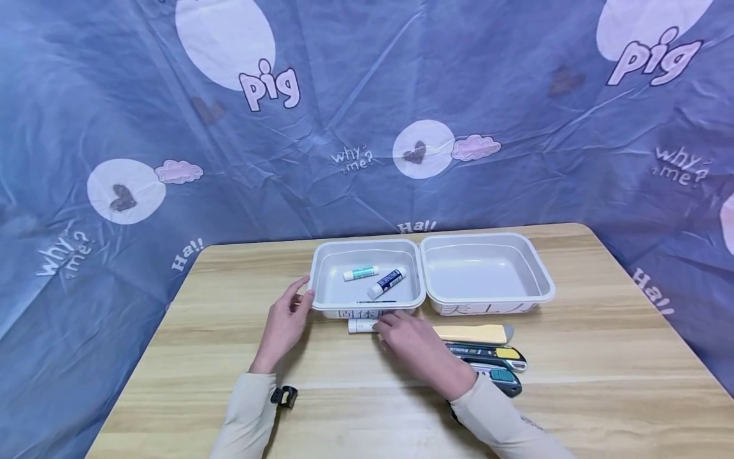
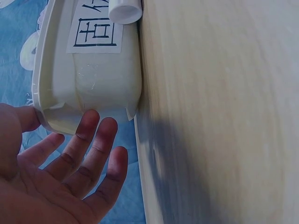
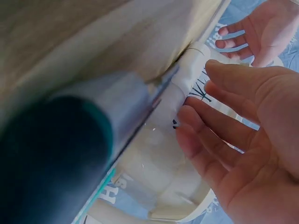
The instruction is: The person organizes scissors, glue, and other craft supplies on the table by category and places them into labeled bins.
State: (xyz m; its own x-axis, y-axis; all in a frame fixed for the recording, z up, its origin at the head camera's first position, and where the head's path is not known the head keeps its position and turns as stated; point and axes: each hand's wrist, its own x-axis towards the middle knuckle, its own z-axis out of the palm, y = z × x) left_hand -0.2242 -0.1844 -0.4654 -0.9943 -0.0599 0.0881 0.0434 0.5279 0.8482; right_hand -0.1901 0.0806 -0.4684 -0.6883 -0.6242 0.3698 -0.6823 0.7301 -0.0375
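Observation:
My left hand point(image 1: 285, 325) is at the left end of the left white tray point(image 1: 367, 245), its thumb against the rim and its fingers loosely spread by the corner in the left wrist view. Two glue sticks lie inside that tray: one with a green label point(image 1: 361, 273), one with a dark blue label point(image 1: 387, 284). A thin dark strip by its front wall is mostly hidden. In front of the tray, a white glue stick point(image 1: 361, 326) lies on the table. My right hand point(image 1: 415, 347) reaches it, partly covering it, fingertips beside it and thumb apart from the fingers.
Right of my right hand lie a yellow utility knife point(image 1: 473, 333), a black and yellow one point(image 1: 499, 354) and a dark green one point(image 1: 504, 379). A second white tray point(image 1: 487, 299) stands against the first. Behind the wooden table point(image 1: 212, 357) hangs a blue printed cloth point(image 1: 321, 191).

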